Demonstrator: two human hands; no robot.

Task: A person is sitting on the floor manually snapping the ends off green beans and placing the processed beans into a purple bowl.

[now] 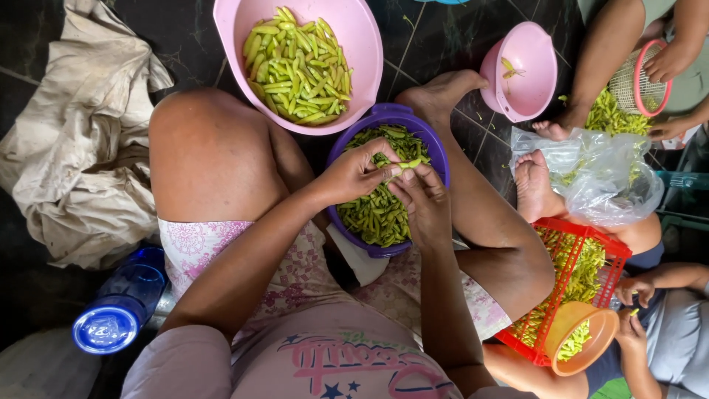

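I read this as the opening step on a single pod (408, 164): my left hand (360, 174) and right hand (422, 203) meet over the purple bowl (436, 148), each pinching one end of the same green pod, thumbs and forefingers closed on it, so both hands are clamped on the pod and almost touching one another. The pod sits just above the far half of the purple bowl, which rests on the floor (185, 44) between my legs and is well filled with darker green pods. Just beyond it, touching its far rim, stands the big pink bowl (362, 52) heaped with paler pods. To the right, a small pink bowl (543, 74) lies tipped, with only a scrap or two inside. At the left lies a crumpled cloth (81, 148), and near me on that side a blue bottle (122, 303). On the right other people's hands work over a red basket (591, 244), an orange bowl (594, 329) and a plastic bag (598, 177); those are not mine. My judgement is that the next move calls for a steady twist or pull between the two thumbs, kept over the purple bowl so that anything that falls lands inside. I cannot tell whether the pod has split yet; my fingers cover its seam.
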